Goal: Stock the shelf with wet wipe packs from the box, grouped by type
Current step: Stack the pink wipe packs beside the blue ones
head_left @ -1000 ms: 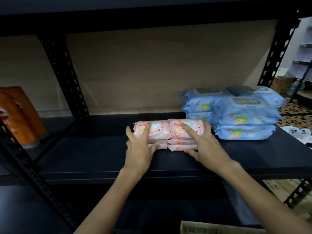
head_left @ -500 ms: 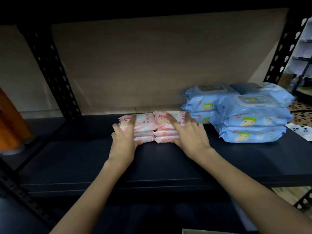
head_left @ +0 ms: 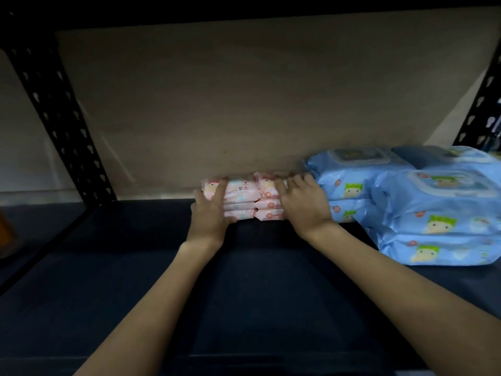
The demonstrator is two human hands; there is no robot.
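Note:
Two short stacks of small pink wet wipe packs (head_left: 241, 198) stand side by side at the back of the dark shelf (head_left: 135, 267), close to the beige back wall. My left hand (head_left: 210, 215) lies over the left stack, fingers straight on its top and front. Over the right stack rests my right hand (head_left: 302, 203), its fingers spread across the top, right beside the large blue wet wipe packs (head_left: 433, 213). The blue packs are piled in stacks at the shelf's right end. The box is out of view.
A black perforated upright (head_left: 59, 115) rises at the left, another upright (head_left: 479, 104) at the right. An orange item (head_left: 6, 232) shows at the far left edge. The shelf above is dark overhead.
Both hands have pushed the pink stacks from the middle of the shelf back toward the wall, up beside the blue packs. The view has moved closer in.

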